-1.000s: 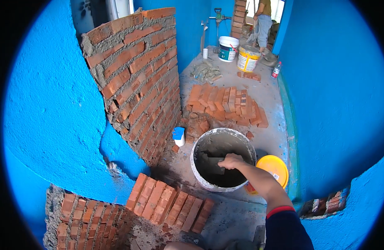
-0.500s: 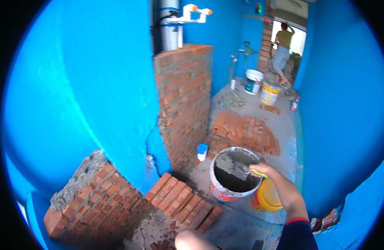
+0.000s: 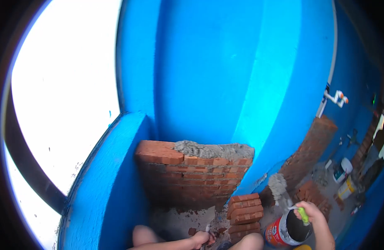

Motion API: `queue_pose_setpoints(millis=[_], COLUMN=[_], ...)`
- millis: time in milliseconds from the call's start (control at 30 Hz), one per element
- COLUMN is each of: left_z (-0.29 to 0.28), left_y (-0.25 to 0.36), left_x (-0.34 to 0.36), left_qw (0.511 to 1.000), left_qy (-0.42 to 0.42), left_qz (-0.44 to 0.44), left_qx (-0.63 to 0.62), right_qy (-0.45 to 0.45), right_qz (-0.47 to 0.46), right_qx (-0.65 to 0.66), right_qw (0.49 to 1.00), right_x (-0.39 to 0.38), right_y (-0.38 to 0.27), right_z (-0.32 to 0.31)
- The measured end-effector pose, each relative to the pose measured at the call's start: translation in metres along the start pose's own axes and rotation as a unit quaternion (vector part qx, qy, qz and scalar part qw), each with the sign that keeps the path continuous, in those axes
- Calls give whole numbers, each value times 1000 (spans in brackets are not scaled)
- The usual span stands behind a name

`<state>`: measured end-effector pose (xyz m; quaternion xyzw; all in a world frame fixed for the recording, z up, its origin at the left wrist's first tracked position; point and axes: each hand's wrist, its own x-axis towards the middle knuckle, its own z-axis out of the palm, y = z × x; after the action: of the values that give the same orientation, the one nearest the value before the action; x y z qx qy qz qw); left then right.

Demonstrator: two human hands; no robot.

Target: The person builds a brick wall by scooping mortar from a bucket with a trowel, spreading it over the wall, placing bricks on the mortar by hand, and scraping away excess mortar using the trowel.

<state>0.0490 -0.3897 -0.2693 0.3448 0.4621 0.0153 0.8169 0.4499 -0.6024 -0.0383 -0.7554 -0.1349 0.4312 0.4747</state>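
Observation:
My right hand [image 3: 312,213] grips the green handle of a trowel [image 3: 283,196] whose blade carries a heap of grey mortar, lifted just above a bucket of mortar [image 3: 279,233]. My left hand [image 3: 202,238] is low by the floor with curled fingers, next to a stack of red bricks [image 3: 244,210]; a small pale object shows at its fingertips, but whether the hand holds it is unclear. Ahead stands a low brick wall [image 3: 188,175] with a fresh mortar bed [image 3: 213,149] along its top right part.
Blue-painted walls [image 3: 242,75] surround the corner and a blue ledge [image 3: 112,183] runs on the left under a bright opening. A taller brick wall [image 3: 311,146], loose bricks [image 3: 311,193] and two buckets [image 3: 345,166] lie at right. My knees are at the bottom edge.
The view has swung left from the bucket area to the low brick wall. My right hand has lifted the trowel out of the bucket with mortar on it.

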Motion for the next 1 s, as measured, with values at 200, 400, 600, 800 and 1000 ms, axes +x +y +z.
queue_pose_setpoints(millis=[200,400,600,800,1000], left_z=[3,1,-6,-2,13], left_y=[11,15,30,43,55], left_x=[6,30,29,3,-11], left_qw=[994,992,993,990,992], left_qy=[-56,-49,-54,-41,-50], left_qz=[89,111,81,117,111], left_qx=[-4,-24,-67,-65,-28], right_qy=[-105,140,142,184,190], right_qz=[-146,-426,-587,-553,-405], right_qx=[-154,-578,-572,-562,-653], right_qw=[972,682,555,587,611], right_x=[42,55,39,25,34], right_y=[-144,-227,-225,-242,-242], right_z=[173,370,492,438,404])
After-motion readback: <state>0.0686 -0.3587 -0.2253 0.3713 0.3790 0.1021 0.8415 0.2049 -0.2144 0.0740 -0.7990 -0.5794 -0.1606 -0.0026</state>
